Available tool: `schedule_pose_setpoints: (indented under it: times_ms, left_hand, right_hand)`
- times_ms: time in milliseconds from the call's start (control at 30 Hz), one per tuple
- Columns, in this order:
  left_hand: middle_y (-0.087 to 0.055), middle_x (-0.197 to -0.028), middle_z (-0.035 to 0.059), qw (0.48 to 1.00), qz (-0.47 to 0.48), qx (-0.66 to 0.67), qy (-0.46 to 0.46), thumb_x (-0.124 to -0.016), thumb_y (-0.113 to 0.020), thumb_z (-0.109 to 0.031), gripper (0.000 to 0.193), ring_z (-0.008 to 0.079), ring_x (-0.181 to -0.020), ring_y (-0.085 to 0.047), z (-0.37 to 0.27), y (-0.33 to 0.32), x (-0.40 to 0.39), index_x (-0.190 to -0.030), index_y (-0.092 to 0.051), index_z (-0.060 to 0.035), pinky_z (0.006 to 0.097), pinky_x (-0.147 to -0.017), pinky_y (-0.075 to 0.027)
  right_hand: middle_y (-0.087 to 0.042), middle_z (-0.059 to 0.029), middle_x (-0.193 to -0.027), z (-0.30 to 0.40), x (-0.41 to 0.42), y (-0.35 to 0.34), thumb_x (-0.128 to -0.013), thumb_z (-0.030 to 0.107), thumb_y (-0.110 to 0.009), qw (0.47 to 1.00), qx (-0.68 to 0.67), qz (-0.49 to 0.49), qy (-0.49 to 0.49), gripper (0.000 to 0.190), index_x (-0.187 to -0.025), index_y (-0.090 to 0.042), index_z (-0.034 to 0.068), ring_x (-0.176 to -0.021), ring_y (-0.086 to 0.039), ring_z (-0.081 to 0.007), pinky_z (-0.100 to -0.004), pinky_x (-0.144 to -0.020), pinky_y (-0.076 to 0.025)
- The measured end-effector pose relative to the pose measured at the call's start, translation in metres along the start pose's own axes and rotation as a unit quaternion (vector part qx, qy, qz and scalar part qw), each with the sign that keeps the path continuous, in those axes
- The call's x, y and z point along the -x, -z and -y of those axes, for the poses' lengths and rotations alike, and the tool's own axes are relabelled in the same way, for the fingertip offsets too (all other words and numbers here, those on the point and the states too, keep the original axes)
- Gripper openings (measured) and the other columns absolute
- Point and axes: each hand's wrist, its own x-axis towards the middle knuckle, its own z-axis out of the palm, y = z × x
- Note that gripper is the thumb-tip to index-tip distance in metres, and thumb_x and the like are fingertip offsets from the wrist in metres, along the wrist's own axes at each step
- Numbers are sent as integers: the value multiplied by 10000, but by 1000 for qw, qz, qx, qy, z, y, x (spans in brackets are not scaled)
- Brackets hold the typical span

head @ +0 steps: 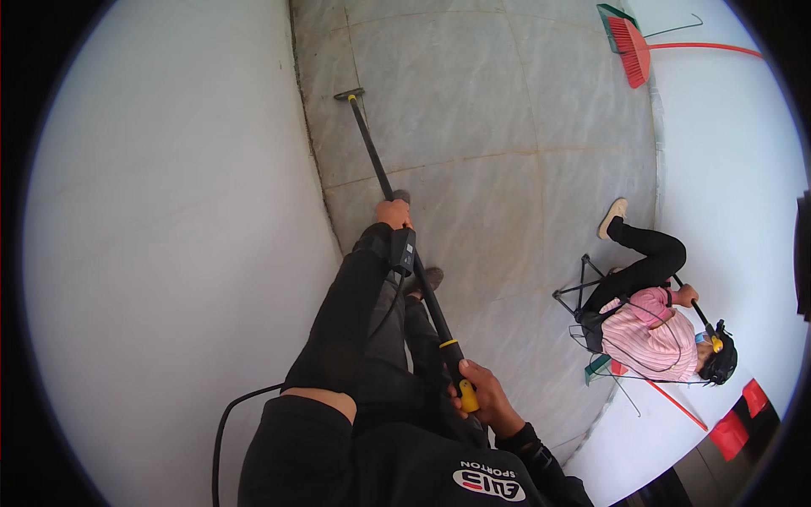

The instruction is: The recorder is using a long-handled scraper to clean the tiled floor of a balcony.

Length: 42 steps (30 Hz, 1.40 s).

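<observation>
My left hand point(394, 214) is closed around the middle of a long black pole point(431, 298) with yellow fittings. My right hand point(485, 393) grips its thick upper handle, just by a yellow part. The pole slants away from me to a narrow, flat dark head point(350, 94) that appears to rest on the floor close to the left wall; its exact kind cannot be told. A small black box point(403, 251) with a cable sits at my left wrist. My shoes show on both sides of the pole.
Grey tiled floor point(469, 108) runs between two white walls. At right a co-worker point(652, 323) sits on a folding stool point(581, 285), holding a similar pole. A red broom point(630, 54) and green dustpan point(609, 28) are at the upper right wall, with another set behind the co-worker.
</observation>
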Motion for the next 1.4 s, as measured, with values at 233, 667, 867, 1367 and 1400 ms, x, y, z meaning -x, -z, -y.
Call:
schedule_pose_setpoints:
  times_ms: [233, 667, 867, 1367, 1400]
  left_hand:
    - [-538, -510, 23, 996, 73, 44, 14, -531, -593, -81, 67, 163, -500, -543, -127, -15, 41, -577, -545, -73, 321, -442, -402]
    - [-517, -691, 84, 974, 220, -59, 7, -608, -565, -161, 165, 229, -681, -506, -204, -78, 98, -712, -540, -36, 390, -536, -378]
    - [-552, -492, 18, 999, 28, 16, 15, -460, -652, -161, 78, 181, -437, -528, -111, -100, 70, -482, -586, -126, 327, -379, -368]
    - [-520, -549, 60, 643, 17, 743, 187, -614, -602, -169, 176, 209, -471, -511, -90, 22, -21, -685, -514, -34, 346, -406, -370]
    - [-520, -549, 60, 639, 14, 745, 190, -614, -602, -169, 176, 209, -471, -511, -85, 27, -21, -685, -514, -34, 346, -406, -370]
  right_hand:
    - [-466, -47, -575, -61, 20, 64, -774, 379, -414, 998, -33, -50, -26, 384, -962, -425, 44, -436, -454, -117, -228, -354, -371]
    - [-499, -56, -591, -116, 90, 127, -756, 331, -459, 990, -43, -132, -8, 294, -802, -461, 41, -484, -482, -108, -212, -425, -384]
    - [-491, -41, -615, -89, 83, 100, -761, 384, -445, 996, 58, -71, 13, 354, -831, -469, 39, -487, -466, -98, -197, -445, -382]
    - [-480, -53, -591, 14, 22, 23, -788, 334, -415, 994, 40, -99, 35, 286, -785, -429, 48, -418, -452, -107, -210, -345, -351]
    - [-476, -51, -585, 23, 15, 16, -792, 336, -405, 994, 39, -90, 40, 290, -788, -428, 46, -420, -453, -106, -209, -349, -353]
